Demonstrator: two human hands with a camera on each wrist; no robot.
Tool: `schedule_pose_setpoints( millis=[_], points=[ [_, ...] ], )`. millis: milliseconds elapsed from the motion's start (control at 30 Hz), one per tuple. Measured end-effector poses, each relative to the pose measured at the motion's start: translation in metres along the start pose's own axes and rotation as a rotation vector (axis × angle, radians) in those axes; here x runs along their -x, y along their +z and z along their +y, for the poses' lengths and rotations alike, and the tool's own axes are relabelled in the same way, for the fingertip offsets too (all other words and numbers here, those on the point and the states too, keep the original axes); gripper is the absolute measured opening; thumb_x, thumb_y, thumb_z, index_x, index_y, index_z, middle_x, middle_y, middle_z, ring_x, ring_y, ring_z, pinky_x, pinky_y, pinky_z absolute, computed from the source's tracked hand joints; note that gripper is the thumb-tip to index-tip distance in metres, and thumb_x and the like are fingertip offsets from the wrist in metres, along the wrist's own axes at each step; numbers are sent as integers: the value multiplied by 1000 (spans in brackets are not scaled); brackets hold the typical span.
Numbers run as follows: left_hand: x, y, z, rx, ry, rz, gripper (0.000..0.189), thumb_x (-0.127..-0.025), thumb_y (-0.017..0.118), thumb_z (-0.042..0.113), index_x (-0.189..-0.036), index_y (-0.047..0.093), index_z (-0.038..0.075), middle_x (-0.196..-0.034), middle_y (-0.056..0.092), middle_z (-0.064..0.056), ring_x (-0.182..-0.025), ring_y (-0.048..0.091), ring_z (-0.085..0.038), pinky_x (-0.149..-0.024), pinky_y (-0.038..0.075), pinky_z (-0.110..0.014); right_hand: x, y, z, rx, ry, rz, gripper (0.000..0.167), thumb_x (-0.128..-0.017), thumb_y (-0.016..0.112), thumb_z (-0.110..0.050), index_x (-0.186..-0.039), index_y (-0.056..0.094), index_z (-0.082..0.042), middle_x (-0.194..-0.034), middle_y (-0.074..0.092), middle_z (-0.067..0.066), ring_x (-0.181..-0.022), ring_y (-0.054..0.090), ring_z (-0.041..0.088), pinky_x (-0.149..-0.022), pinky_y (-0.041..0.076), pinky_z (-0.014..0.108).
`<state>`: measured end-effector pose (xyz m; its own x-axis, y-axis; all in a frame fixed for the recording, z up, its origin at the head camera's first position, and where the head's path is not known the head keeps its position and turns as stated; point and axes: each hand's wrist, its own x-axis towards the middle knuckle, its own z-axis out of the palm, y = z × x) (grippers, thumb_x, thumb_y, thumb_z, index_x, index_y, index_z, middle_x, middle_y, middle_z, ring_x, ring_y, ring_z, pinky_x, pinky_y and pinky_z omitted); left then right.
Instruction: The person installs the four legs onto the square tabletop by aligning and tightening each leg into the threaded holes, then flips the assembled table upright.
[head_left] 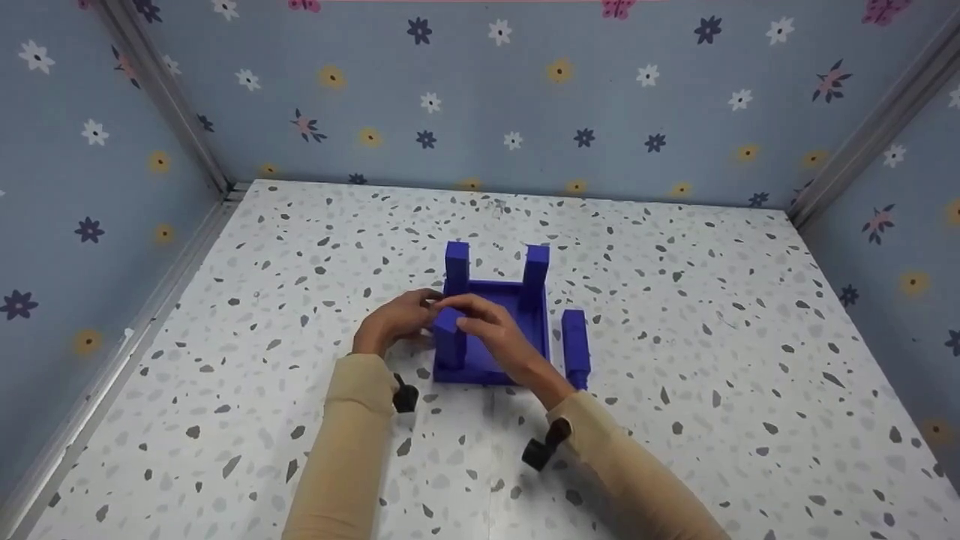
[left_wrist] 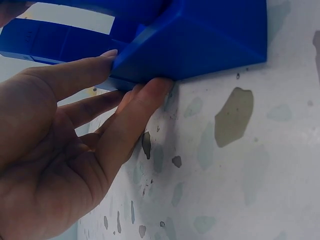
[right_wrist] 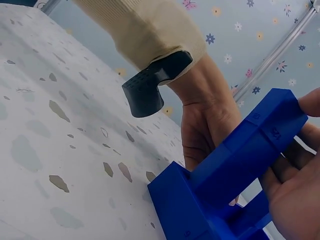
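A blue toy tabletop (head_left: 487, 376), square with a raised rim, lies upside down on the speckled surface. Three square legs stand up from its corners: a back left leg (head_left: 457, 266), a back right leg (head_left: 535, 274) and a front left leg (head_left: 450, 345). My left hand (head_left: 394, 321) grips the tabletop's left rim, fingertips against the blue edge in the left wrist view. Around the upper end of the front left leg, my right hand (head_left: 504, 343) has thumb and fingers closed. A loose blue leg (head_left: 576, 341) with a narrower peg end lies just right of the tabletop.
The white speckled table (head_left: 712, 360) stretches out on all sides of the pieces. Flower-patterned panels (head_left: 480, 97) enclose it at the back and sides, with metal posts (head_left: 161, 90) at the corners. Each sleeve carries a small black camera (head_left: 406, 397) at the wrist.
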<state>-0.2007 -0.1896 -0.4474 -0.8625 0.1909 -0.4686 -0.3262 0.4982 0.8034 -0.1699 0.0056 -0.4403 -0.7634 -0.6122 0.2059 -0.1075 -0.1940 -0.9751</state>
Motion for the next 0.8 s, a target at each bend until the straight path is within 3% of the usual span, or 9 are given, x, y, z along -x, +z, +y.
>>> schedule_pose_setpoints(
  millis=[100, 300, 567, 800],
  points=[
    [1, 0, 0, -24, 2, 9, 50, -97, 50, 27, -145, 39, 14, -141, 47, -13, -116, 55, -26, -102, 42, -40, 0, 0, 1, 14, -6, 7, 40, -92, 53, -18, -125, 55, 6, -127, 55, 22, -109, 54, 15, -94, 43, 30],
    [1, 1, 0, 19, -15, 9, 51, -95, 50, 17, -145, 39, 13, -138, 48, -13, -113, 55, -24, -101, 42, -39, 2, 0, 0, 38, -21, 14, 38, -93, 55, -15, -124, 54, 6, -125, 54, 23, -110, 54, 17, -93, 43, 28],
    [-2, 2, -2, 36, -27, 8, 57, -90, 54, 12, -145, 39, 14, -136, 49, -12, -115, 52, -24, -103, 40, -39, 7, 2, 0, 88, -40, 44, 33, -94, 56, -9, -123, 53, 7, -119, 57, 15, -107, 55, 16, -92, 45, 27],
    [-3, 2, -2, 28, -53, 19, 56, -90, 54, 12, -144, 40, 17, -132, 53, -10, -113, 54, -25, -102, 39, -40, 13, 8, -9, 178, -29, 97, 30, -93, 58, -5, -121, 53, 5, -115, 58, 14, -106, 55, 19, -94, 45, 33]
  ],
)
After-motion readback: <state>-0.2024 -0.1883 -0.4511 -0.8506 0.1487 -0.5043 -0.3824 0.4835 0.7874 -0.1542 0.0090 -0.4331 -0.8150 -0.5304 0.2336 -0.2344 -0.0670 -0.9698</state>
